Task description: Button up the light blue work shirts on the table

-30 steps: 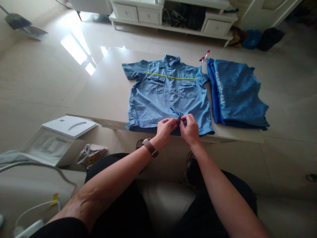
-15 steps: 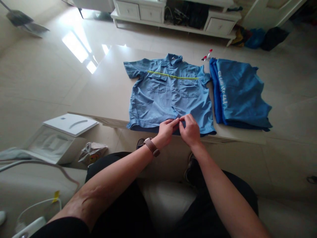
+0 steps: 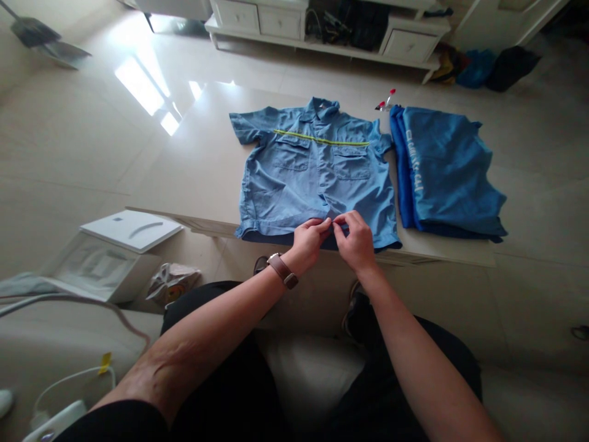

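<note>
Pale tabletop (image 3: 184, 172): light-blue short-sleeved work shirt (image 3: 313, 178), hem pinched by fingertips (image 3: 326, 222) of your left hand (image 3: 309, 240) and right hand (image 3: 355, 240); a hard tug could skew it.

Glossy beige floor tiles (image 3: 69, 184) with window glare (image 3: 138, 86), white drawer cabinet (image 3: 280, 23) beyond.

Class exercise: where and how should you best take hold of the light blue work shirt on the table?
Pinch the bottom hem of the light blue work shirt from the near side, thumbs on top. It lies flat, the hem along the table's near edge, beside the left hand and right hand; the collar is far off.
</note>
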Tool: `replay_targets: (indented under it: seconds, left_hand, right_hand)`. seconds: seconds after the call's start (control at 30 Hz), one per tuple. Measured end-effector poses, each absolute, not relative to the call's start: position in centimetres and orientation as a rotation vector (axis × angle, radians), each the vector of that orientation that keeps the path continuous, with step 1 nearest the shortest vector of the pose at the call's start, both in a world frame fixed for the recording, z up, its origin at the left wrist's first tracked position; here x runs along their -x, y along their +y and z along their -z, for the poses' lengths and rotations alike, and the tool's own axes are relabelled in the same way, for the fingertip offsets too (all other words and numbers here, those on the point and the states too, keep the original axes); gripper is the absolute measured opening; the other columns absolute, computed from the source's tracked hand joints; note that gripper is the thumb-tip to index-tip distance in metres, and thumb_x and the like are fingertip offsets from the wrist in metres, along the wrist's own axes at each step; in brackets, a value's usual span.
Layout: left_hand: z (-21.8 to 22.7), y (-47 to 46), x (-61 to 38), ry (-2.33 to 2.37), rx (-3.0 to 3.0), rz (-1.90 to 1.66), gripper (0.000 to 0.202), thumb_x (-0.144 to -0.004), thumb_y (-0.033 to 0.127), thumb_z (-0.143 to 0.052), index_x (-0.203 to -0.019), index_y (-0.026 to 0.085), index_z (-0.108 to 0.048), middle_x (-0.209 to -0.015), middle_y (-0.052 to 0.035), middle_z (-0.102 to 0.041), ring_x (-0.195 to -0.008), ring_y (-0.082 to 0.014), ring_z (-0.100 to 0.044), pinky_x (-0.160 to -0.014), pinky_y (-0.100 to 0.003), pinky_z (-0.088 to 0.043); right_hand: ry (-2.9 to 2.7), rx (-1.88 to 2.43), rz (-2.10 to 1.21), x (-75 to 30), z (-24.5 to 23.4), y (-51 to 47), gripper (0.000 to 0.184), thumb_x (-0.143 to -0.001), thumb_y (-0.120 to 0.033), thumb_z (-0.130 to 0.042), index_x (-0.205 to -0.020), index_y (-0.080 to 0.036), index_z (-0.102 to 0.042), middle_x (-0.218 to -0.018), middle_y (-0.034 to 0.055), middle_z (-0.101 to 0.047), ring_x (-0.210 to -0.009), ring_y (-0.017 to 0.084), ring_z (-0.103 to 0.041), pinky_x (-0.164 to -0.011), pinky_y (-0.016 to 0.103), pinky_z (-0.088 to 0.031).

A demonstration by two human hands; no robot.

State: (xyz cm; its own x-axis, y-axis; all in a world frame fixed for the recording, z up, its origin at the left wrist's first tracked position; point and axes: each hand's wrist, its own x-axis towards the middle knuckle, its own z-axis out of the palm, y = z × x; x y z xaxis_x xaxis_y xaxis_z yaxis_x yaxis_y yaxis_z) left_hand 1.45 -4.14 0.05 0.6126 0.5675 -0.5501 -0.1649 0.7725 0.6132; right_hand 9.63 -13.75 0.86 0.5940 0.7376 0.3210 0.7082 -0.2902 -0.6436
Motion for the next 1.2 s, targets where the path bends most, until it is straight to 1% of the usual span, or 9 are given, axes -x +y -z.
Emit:
replay_targets:
  seconds: [0.1, 0.2, 0.3, 0.43, 0.67, 0.87, 1.0, 1.07, 1.2]
  left_hand:
    - [-0.27, -4.21, -1.64, 0.839, -0.502, -0.45, 0.026, -0.065, 0.011, -0.088, -0.065, 0.013, -0.062, -0.069, 0.0006, -0.063, -0.071, -0.0094, -0.059, -0.075, -0.024, -0.049]
    - [-0.46, -4.31, -1.67, 0.856, -0.496, -0.444, 0.025, -0.065, 0.009, -0.085, -0.064, 0.014, -0.06, -0.067, 0.0006, -0.062, -0.068, -0.0098, -0.059, -0.072, -0.024, -0.048]
    - [-0.52, -4.32, -1.57, 0.858, -0.538, -0.45, 0.024, -0.065, 0.011, -0.083, -0.063, 0.015, -0.059, -0.064, 0.0016, -0.061, -0.064, -0.0088, -0.056, -0.068, -0.023, -0.046]
    - [-0.34, -4.16, -1.37, 0.896, -0.64, -0.468, 0.021, -0.064, 0.014, -0.081, -0.062, 0.015, -0.06, -0.063, 0.0018, -0.06, -0.062, -0.0087, -0.055, -0.065, -0.023, -0.043]
    - [0.1, -4.17, -1.34, 0.909, -0.744, -0.501, 0.023, -0.065, 0.018, -0.078, -0.059, 0.016, -0.056, -0.06, 0.0027, -0.058, -0.059, -0.0082, -0.052, -0.061, -0.023, -0.04]
    - [-0.04, -4.46, -1.64, 0.836, -0.828, -0.502, 0.023, -0.065, 0.022, -0.082, -0.065, 0.015, -0.061, -0.062, 0.0023, -0.06, -0.061, -0.0092, -0.055, -0.062, -0.023, -0.043]
    - [0.14, -4.42, -1.52, 0.808, -0.871, -0.494, 0.023, -0.058, 0.016, -0.083, -0.071, 0.015, -0.064, -0.064, 0.0021, -0.064, -0.063, -0.0105, -0.057, -0.061, -0.023, -0.043]
    - [0.13, -4.31, -1.36, 0.798, -0.887, -0.493, 0.023, -0.057, 0.015, -0.082, -0.074, 0.015, -0.065, -0.066, 0.0016, -0.065, -0.063, -0.0108, -0.057, -0.061, -0.023, -0.043]
    - [-0.29, -3.86, -1.19, 0.761, -0.953, -0.494, 0.018, -0.057, 0.012, -0.078, -0.071, 0.014, -0.067, -0.066, 0.0001, -0.067, -0.063, -0.0107, -0.057, -0.061, -0.023, -0.041]
  right_hand:
    - [-1.15, 2.052, -0.055, -9.82, -0.97, -13.93, 0.009, -0.096, -0.02, -0.055, -0.089, -0.024, -0.06, -0.094, 0.0074, -0.065, -0.09, 0.025, -0.062, -0.08, 0.037, -0.049]
    - [-1.168, 2.075, -0.05, -9.88, -1.13, -14.02, 0.01, -0.095, -0.018, -0.054, -0.089, -0.023, -0.06, -0.094, 0.0077, -0.065, -0.091, 0.025, -0.063, -0.082, 0.038, -0.05]
    - [-1.168, 2.088, -0.052, -9.78, -1.12, -13.97, 0.009, -0.094, -0.018, -0.055, -0.089, -0.024, -0.06, -0.093, 0.0073, -0.065, -0.089, 0.025, -0.063, -0.082, 0.038, -0.05]
    - [-1.155, 2.095, -0.062, -9.53, -0.81, -13.71, 0.009, -0.095, -0.025, -0.058, -0.086, -0.024, -0.059, -0.091, 0.006, -0.064, -0.086, 0.024, -0.063, -0.081, 0.036, -0.05]
    - [-1.124, 2.09, -0.053, -9.32, -0.69, -13.35, 0.012, -0.097, -0.026, -0.056, -0.085, -0.024, -0.056, -0.089, 0.0056, -0.063, -0.085, 0.023, -0.061, -0.077, 0.035, -0.048]
    - [-1.06, 2.067, -0.053, -9.69, -0.39, -13.7, 0.013, -0.097, -0.028, -0.053, -0.084, -0.025, -0.052, -0.088, 0.0046, -0.06, -0.081, 0.022, -0.059, -0.075, 0.034, -0.048]
    - [-1.04, 2.04, -0.072, -9.82, -0.39, -13.89, 0.014, -0.097, -0.028, -0.052, -0.083, -0.025, -0.05, -0.087, 0.0045, -0.06, -0.079, 0.021, -0.059, -0.074, 0.034, -0.048]
    - [-1.034, 2.038, -0.082, -9.8, -0.47, -13.85, 0.014, -0.096, -0.028, -0.053, -0.083, -0.025, -0.05, -0.088, 0.0046, -0.061, -0.079, 0.021, -0.059, -0.074, 0.034, -0.048]
    - [-0.98, 2.025, -0.107, -9.76, -0.47, -13.52, 0.014, -0.094, -0.029, -0.054, -0.081, -0.025, -0.051, -0.086, 0.0044, -0.061, -0.079, 0.021, -0.059, -0.075, 0.035, -0.047]
